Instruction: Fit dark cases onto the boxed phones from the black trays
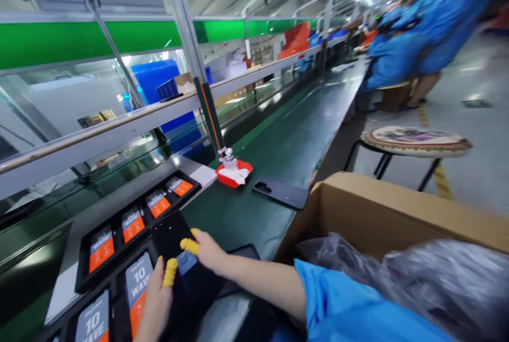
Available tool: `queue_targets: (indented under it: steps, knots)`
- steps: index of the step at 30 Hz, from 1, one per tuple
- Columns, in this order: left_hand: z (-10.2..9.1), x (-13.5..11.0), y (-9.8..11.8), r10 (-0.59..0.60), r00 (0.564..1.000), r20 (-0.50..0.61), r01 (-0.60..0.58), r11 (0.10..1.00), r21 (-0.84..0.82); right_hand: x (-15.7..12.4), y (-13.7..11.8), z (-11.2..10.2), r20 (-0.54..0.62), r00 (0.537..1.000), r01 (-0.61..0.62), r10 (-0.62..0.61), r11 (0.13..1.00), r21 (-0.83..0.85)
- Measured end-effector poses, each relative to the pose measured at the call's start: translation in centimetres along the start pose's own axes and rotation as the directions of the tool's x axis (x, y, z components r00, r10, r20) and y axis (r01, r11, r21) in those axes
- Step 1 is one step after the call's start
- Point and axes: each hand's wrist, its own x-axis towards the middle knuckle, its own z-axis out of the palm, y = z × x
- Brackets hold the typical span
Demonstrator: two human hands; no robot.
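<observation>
My left hand and my right hand both wear yellow finger cots and close on a black phone held between them, low in the view. A small grey-blue label sits on the phone by my right fingertips. Just to the left, black trays hold several phones with orange and grey "10 WAVE" stickers. My right arm comes in from the right in a blue sleeve.
A green conveyor belt runs ahead, with a black phone back and a red dish with a bottle and white cloth on it. A cardboard box with a plastic bag stands right. Beyond are a stool and seated people in blue.
</observation>
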Motion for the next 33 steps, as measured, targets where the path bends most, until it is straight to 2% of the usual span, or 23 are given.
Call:
queue_targets:
  steps: [2,4,7,8,10,11,13,16,18,20,22,24,26,30,33]
  knots:
    - [1.3,-0.4,-0.2,-0.048,0.995,0.092,0.046,0.999,0.023,-0.6,-0.8,-2.6,-0.017,0.994,0.103,-0.105,0.989,-0.108]
    - [2.4,-0.6,-0.4,-0.049,0.983,0.179,0.041,0.998,0.045,-1.3,-1.7,-5.1,0.057,0.971,0.24,-0.234,0.926,-0.292]
    - [3.1,-0.9,-0.9,0.074,0.955,0.287,-0.119,0.983,0.14,-3.1,-2.5,-7.5,0.215,0.918,0.395,-0.332,0.74,-0.544]
    - [3.1,-0.9,-1.1,0.124,0.928,0.351,-0.2,0.962,0.188,-3.8,-2.6,-7.9,0.275,0.908,0.42,-0.317,0.669,-0.613]
    - [3.1,-0.8,-1.4,0.151,0.864,0.481,-0.301,0.92,0.251,-5.3,-2.4,-8.2,0.392,0.896,0.441,-0.209,0.523,-0.729]
    - [3.2,-0.8,-1.4,0.136,0.843,0.521,-0.311,0.912,0.266,-6.0,-2.2,-8.3,0.432,0.893,0.437,-0.124,0.465,-0.77]
    - [3.3,-0.7,-1.2,0.105,0.832,0.545,-0.298,0.913,0.279,-7.0,-1.5,-8.6,0.438,0.899,0.39,0.017,0.424,-0.817]
    - [3.6,-0.9,-0.4,0.112,0.861,0.496,-0.248,0.944,0.218,-7.0,-0.3,-9.4,0.329,0.936,0.234,0.121,0.483,-0.844]
    - [3.5,-1.5,0.3,0.088,0.906,0.415,-0.15,0.982,0.118,-6.4,0.1,-10.0,0.315,0.932,0.172,0.181,0.544,-0.821]
    - [3.4,-2.4,0.8,0.037,0.953,0.3,-0.023,0.999,-0.049,-5.7,0.3,-10.2,0.372,0.907,0.179,0.196,0.621,-0.763]
    - [3.2,-3.5,1.1,-0.001,0.982,0.188,0.048,0.968,-0.246,-5.4,0.3,-9.7,0.381,0.917,0.213,0.114,0.668,-0.713]
    - [3.2,-4.6,1.3,-0.025,0.995,0.101,0.062,0.92,-0.386,-5.5,0.2,-8.5,0.305,0.952,0.228,0.004,0.653,-0.722]
    - [3.3,-5.7,1.5,-0.068,0.996,0.059,0.087,0.898,-0.431,-5.8,0.1,-7.1,0.223,0.971,0.23,-0.087,0.605,-0.762]
    - [3.3,-7.1,2.5,-0.175,0.984,0.034,0.174,0.901,-0.396,-6.4,0.0,-4.8,0.207,0.955,0.29,-0.214,0.516,-0.806]
    - [2.8,-7.4,2.9,-0.157,0.986,-0.048,0.132,0.931,-0.342,-6.5,-0.2,-4.2,0.225,0.935,0.339,-0.274,0.507,-0.792]
